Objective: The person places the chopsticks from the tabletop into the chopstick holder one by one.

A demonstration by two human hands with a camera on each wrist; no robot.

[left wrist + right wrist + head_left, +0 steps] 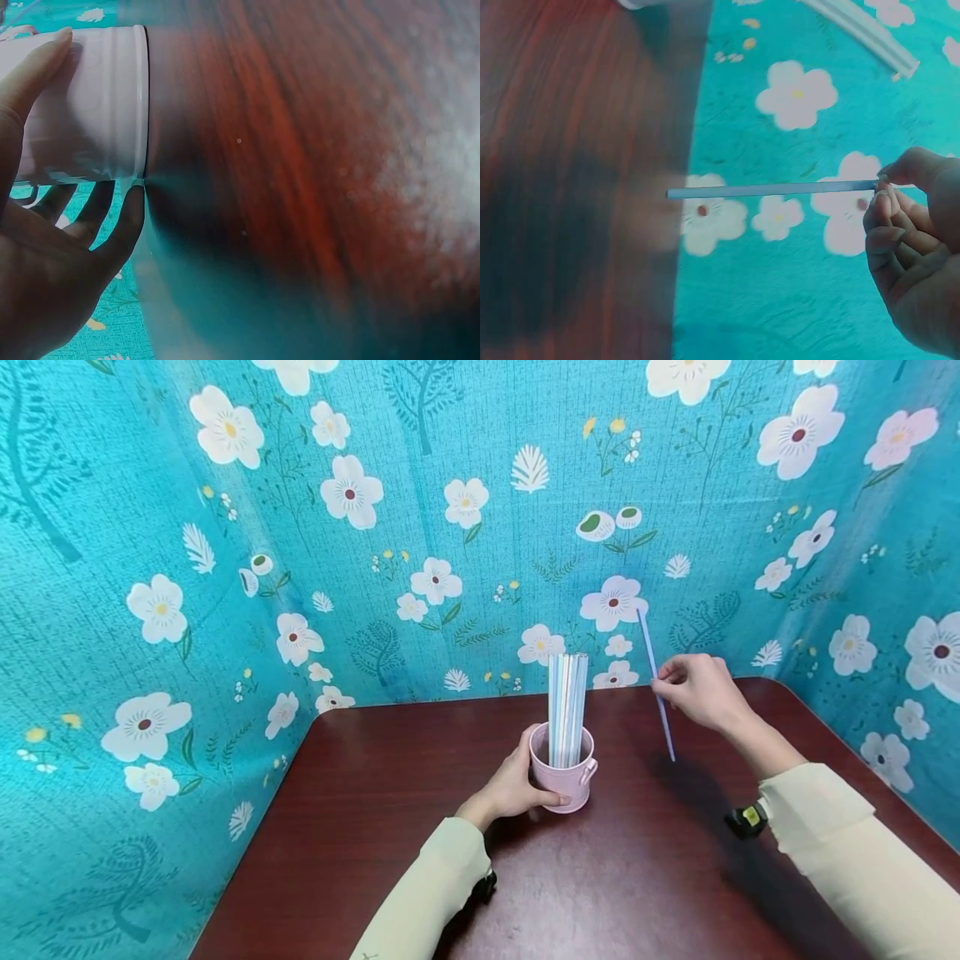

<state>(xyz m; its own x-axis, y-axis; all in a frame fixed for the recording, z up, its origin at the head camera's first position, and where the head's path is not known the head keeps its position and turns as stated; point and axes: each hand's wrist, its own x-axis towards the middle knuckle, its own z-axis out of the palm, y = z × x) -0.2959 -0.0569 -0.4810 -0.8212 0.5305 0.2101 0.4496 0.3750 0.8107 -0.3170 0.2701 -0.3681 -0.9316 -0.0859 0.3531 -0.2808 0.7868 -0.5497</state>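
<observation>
A small pink bucket [564, 787] stands upright on the dark red-brown table, and a bundle of pale straws [567, 710] rises out of it. My left hand [512, 783] grips the bucket from its left side, thumb across the front; the left wrist view shows the fingers around the bucket's [97, 105] other side. To the right of the bucket, my right hand [701, 691] pinches a single blue-violet straw [649, 643] between thumb and fingertips. That straw tilts, its lower end over the table. In the right wrist view the straw [772, 190] extends from the fingertips.
A teal curtain [450, 543] with white flowers hangs behind the table and along both sides. The glossy wooden table [360, 810] reaches back to it. Dark wrist bands [747, 820] show at the sleeves. A handle loop [588, 770] juts from the bucket's right side.
</observation>
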